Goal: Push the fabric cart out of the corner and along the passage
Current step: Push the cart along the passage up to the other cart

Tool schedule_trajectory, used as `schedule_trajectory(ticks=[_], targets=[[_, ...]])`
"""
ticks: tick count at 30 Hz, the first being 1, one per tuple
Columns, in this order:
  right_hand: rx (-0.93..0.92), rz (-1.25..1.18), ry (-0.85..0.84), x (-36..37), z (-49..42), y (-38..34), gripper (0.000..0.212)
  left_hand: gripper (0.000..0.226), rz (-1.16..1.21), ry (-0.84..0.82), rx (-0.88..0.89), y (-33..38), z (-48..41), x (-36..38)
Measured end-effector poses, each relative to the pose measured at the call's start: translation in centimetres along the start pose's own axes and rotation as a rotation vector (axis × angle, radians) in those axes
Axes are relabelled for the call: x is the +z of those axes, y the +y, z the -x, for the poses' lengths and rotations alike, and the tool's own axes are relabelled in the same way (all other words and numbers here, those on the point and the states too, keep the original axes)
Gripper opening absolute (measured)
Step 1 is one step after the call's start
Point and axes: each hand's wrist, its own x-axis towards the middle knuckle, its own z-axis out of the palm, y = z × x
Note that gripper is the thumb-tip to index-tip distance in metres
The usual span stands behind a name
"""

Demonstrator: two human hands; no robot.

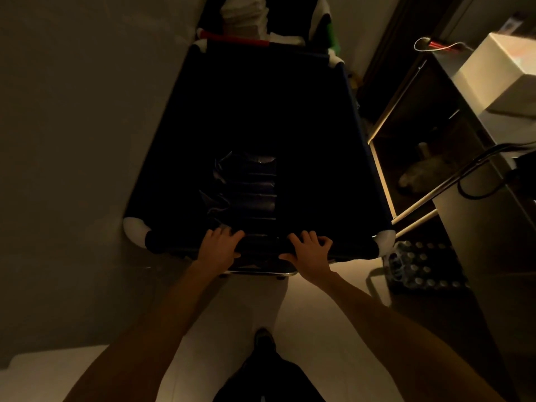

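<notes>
A deep, dark blue fabric cart (316,134) with white corner fittings fills the middle of the view, seen from above. Its inside is very dark; a stack of shiny dark packets (246,187) lies at the bottom. My left hand (219,245) grips the cart's near rim left of centre, fingers curled over the edge. My right hand (309,250) grips the same rim just right of centre. Both arms are stretched forward.
A plain wall (72,126) runs close along the cart's left side. On the right stand metal shelves (429,120) with a white box (504,74) on top, and a pack of bottles (420,268) on the floor. Folded white linen (243,13) is stacked beyond the cart.
</notes>
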Motion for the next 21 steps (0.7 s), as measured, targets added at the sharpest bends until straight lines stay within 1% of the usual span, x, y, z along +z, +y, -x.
schedule_trajectory(ticks=[4, 8, 12, 14, 17, 19, 21], targets=[[0.004, 0.005, 0.040, 0.2, -0.4, 0.1, 0.053, 0.053, 0.022, 0.025, -0.009, 0.0, -0.2, 0.3], [-0.008, 0.049, 0.001, 0.0, -0.5, 0.1, 0.057, 0.050, 0.053, 0.071, -0.020, 0.0, -0.1, 0.6], [0.007, 0.098, -0.029, -0.1, -0.5, 0.0, 0.058, 0.049, 0.089, 0.160, -0.040, 0.3, 0.1, 1.6], [0.018, 0.107, -0.067, -0.3, -0.6, 0.0, 0.058, 0.048, 0.078, 0.161, -0.043, 0.2, 0.1, 1.7], [0.032, 0.018, -0.112, -1.0, -0.7, 0.2, 0.057, 0.050, 0.047, 0.085, -0.060, 0.2, 0.0, 1.5], [0.060, -0.080, -0.075, -1.8, -0.5, 0.6, 0.057, 0.051, 0.088, 0.065, -0.080, 0.7, 0.2, 1.1], [0.071, -0.123, -0.013, -2.9, -0.2, 1.2, 0.057, 0.050, 0.128, 0.079, -0.081, 1.6, 0.7, 0.7]])
